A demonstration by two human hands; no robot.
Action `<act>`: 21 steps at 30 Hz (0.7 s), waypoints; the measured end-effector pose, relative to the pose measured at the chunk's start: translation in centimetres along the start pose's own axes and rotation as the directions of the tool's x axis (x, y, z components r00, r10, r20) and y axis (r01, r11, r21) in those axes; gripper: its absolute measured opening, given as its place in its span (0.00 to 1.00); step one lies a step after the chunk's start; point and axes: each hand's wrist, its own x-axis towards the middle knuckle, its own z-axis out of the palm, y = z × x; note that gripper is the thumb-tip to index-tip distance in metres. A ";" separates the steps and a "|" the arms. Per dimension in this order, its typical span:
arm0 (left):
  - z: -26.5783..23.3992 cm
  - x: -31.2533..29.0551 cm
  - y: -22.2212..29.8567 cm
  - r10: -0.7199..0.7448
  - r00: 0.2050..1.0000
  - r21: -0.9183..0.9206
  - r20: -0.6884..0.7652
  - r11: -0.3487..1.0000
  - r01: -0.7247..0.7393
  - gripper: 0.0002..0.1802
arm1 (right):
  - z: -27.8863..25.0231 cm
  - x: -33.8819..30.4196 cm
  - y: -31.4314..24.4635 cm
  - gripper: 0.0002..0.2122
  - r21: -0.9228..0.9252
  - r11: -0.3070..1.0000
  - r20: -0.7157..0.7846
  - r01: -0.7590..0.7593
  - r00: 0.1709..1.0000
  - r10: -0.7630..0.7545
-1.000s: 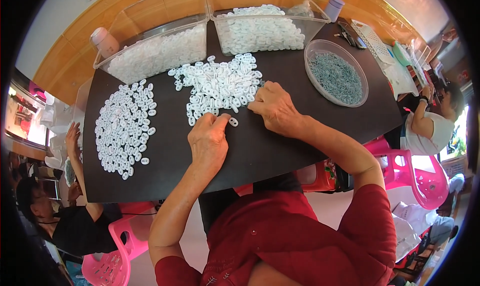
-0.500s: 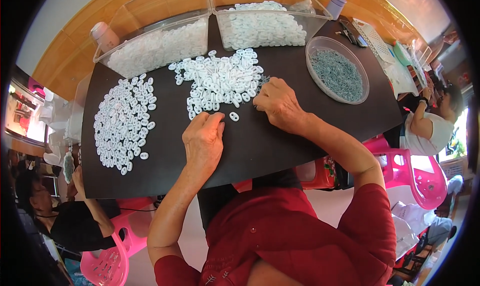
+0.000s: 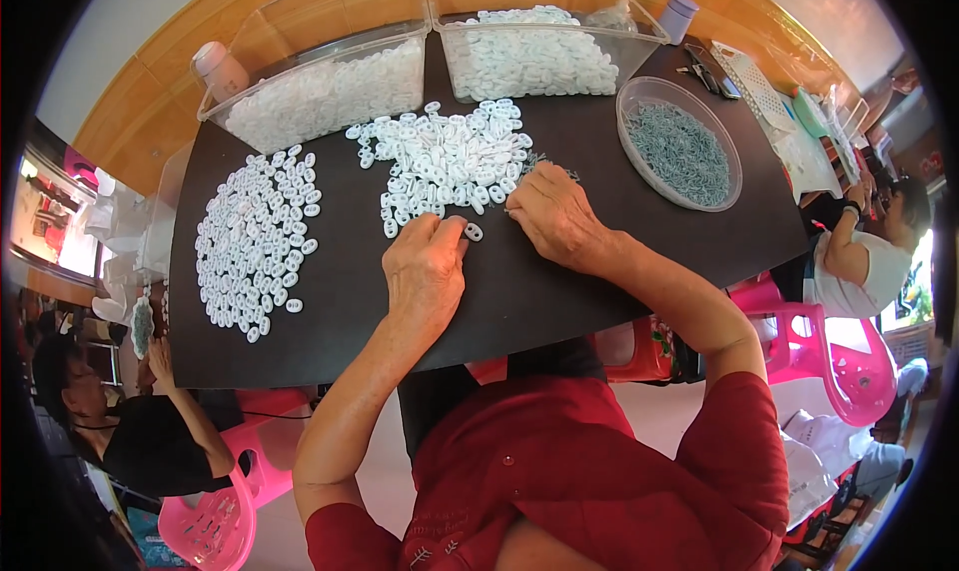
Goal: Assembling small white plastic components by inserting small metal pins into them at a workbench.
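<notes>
My left hand (image 3: 427,271) is closed, fingers bent and drawn together, at the front edge of a heap of white oval pieces (image 3: 455,156) with two holes each. Its fingertips reach the left side of one loose white oval piece (image 3: 475,231); whatever lies between them is hidden. To the right, my right hand (image 3: 556,216) rests low over the table with fingers curled in a pinch. Just beyond its knuckles lies a small scatter of thin grey pins (image 3: 535,159), partly covered by the hand. What its fingertips hold cannot be made out.
A spread of white ovals (image 3: 255,246) covers the dark table's left side. Two clear bins (image 3: 330,91) of white pieces stand at the back. A round tub (image 3: 679,143) of grey pins is at right, near pliers-like tools (image 3: 705,69). Other people sit left and right.
My left hand has moved right, coming up to the loose oval piece. The right hand stays nearly in place beside the pins. The view has shifted slightly.
</notes>
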 end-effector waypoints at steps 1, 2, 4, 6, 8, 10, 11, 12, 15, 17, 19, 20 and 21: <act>0.0 0.1 0.1 -0.002 1.000 0.001 -0.001 1.000 0.002 0.10 | -0.1 0.1 -0.1 0.05 0.056 0.998 -0.004 -0.038 0.999 0.038; 0.1 0.3 0.1 -0.027 1.000 -0.014 0.006 1.000 0.027 0.10 | -0.1 0.1 -0.1 0.05 0.112 0.991 -0.005 -0.076 0.997 0.077; 0.4 0.5 0.3 -0.056 0.998 -0.025 0.010 0.998 0.056 0.10 | -0.4 0.0 -0.4 0.05 0.158 0.978 0.014 -0.136 0.991 0.135; 1.0 0.7 0.6 -0.036 0.999 -0.086 -0.025 0.996 0.033 0.11 | -0.5 0.1 -0.9 0.05 0.205 0.959 0.035 -0.193 0.981 0.190; 1.6 1.0 1.0 -0.046 0.999 -0.113 -0.019 0.993 0.044 0.10 | -0.5 0.4 -1.7 0.04 0.292 0.909 0.050 -0.298 0.954 0.297; 2.0 1.2 1.0 -0.057 0.998 -0.140 -0.011 0.989 0.055 0.10 | -0.9 0.8 -2.6 0.03 0.354 0.859 0.081 -0.369 0.927 0.365; 2.2 1.2 0.9 -0.075 0.997 -0.176 0.000 0.982 0.074 0.10 | -0.9 1.0 -2.8 0.03 0.412 0.800 0.117 -0.437 0.895 0.430; 2.3 1.2 0.8 -0.092 0.996 -0.211 0.011 0.973 0.093 0.10 | -0.8 1.0 -2.8 0.03 0.413 0.799 0.117 -0.436 0.896 0.428; 1.6 1.0 0.5 -0.106 0.994 -0.152 0.007 0.983 0.106 0.09 | -0.9 0.8 -2.3 0.03 0.457 0.730 0.163 -0.507 0.855 0.492; 0.4 0.7 -0.2 -0.122 0.992 -0.120 -0.010 0.986 0.120 0.10 | -1.1 0.9 -2.0 0.03 0.422 0.716 0.166 -0.555 0.824 0.541; -0.9 -0.1 -1.6 -0.172 0.984 -0.095 -0.045 0.981 0.167 0.10 | -1.2 0.5 -1.7 0.03 0.424 0.724 0.157 -0.545 0.831 0.534; -1.5 -0.3 -2.2 -0.176 0.983 -0.083 -0.047 0.982 0.172 0.10 | -1.2 0.3 -1.5 0.03 0.421 0.732 0.146 -0.535 0.837 0.528; -2.2 -0.4 -2.6 -0.221 0.974 -0.094 -0.058 0.972 0.215 0.11 | -1.0 0.1 -1.4 0.02 0.414 0.747 0.131 -0.520 0.846 0.516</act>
